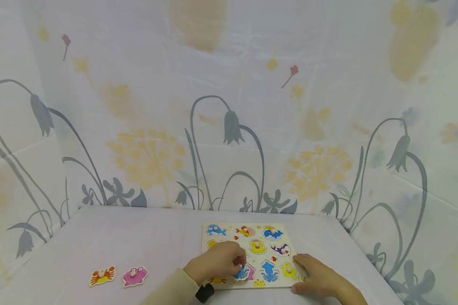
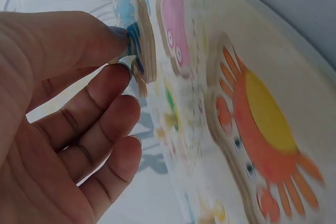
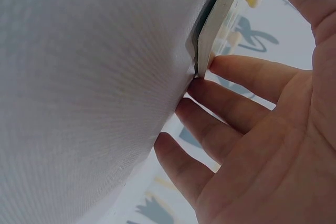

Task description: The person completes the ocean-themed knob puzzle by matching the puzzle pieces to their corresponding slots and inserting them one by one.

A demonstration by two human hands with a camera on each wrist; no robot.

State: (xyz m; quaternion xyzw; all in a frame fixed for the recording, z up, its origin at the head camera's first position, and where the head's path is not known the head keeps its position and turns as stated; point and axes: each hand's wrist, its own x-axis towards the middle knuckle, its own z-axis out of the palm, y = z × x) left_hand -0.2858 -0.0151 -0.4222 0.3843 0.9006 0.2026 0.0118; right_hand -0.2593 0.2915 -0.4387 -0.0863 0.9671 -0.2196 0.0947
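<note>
My left hand [image 1: 222,259] pinches a blue puzzle piece [image 1: 242,272] between thumb and fingers over the near part of the puzzle board [image 1: 265,284]. In the left wrist view the blue piece [image 2: 137,35] stands tilted on edge, apart from the board, and the other fingers are loosely bent. Beside it are a recess with a pink shell picture [image 2: 176,24] and one with a crab picture [image 2: 262,129]. My right hand [image 1: 322,277] rests at the board's right edge, fingers spread; in the right wrist view its fingertips [image 3: 169,142] touch the table beside the board edge [image 3: 212,32].
On the table's left lie a crab piece [image 1: 102,275] and a pink shell piece [image 1: 135,277], both with knobs. Several sea-animal pieces sit in the board, among them a blue squid [image 1: 269,271] and a yellow starfish [image 1: 289,270]. A flower-printed curtain [image 1: 229,169] stands behind the table.
</note>
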